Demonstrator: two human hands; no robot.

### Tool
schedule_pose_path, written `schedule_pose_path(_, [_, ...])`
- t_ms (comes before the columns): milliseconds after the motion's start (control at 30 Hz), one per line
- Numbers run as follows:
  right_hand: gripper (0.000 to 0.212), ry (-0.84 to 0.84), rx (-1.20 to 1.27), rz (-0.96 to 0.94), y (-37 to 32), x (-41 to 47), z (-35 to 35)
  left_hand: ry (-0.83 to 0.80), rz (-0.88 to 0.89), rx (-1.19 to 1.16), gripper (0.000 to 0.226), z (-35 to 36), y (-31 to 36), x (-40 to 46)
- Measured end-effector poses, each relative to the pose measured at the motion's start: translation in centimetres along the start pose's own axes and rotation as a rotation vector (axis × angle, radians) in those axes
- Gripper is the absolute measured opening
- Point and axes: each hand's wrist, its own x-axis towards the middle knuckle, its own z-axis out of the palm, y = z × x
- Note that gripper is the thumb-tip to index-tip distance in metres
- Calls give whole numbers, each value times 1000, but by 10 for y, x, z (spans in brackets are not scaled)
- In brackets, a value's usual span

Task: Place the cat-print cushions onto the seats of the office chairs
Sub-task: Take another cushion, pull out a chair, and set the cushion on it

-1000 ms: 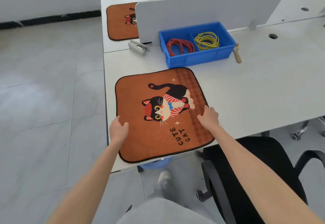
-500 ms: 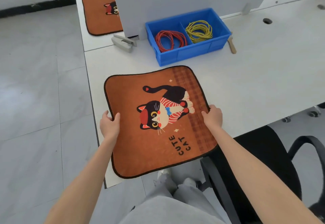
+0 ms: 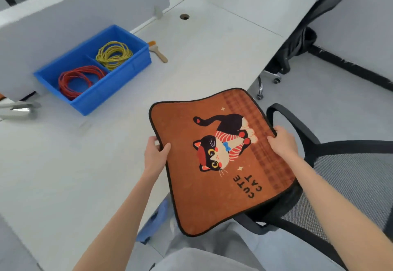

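Note:
An orange cat-print cushion with "CUTE CAT" lettering is held in the air, off the white desk. My left hand grips its left edge, thumb on top. My right hand grips its right edge. The cushion hangs partly over the black office chair, whose mesh seat and armrest lie under its right side. A second black office chair stands farther back, tucked at the desk.
A blue bin holding red and yellow cord coils sits by the grey divider panel. A small brush lies beside it. A metal stapler lies at the left. Grey floor stretches to the right.
Both hands took hold of the cushion's edges, lifted it off the desk and carried it right toward the chair. The view swung right, so the second cushion behind the divider is out of sight.

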Motion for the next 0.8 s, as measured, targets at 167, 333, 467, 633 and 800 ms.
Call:
schedule_pose_path(167, [36,51,-130,125,75,36,-49,-174,66,60,31,114,22,-25])
schedule_pose_path(333, [33,11,-293,75,119,95,-58,-234,-6,54,20,215,4,-35])
schedule_pose_path(467, [28,26,-447,-119,110,154,-41,-120,-363,-166,11,271,-24,-25])
schedule_pose_path(633, [32,43,-615,-368,91,214,9,-26,-568,-290,18,309,-78,0])
schedule_pose_path(800, [45,36,-547,-494,121,227,88,30,-716,-299,24,323,-145,16])
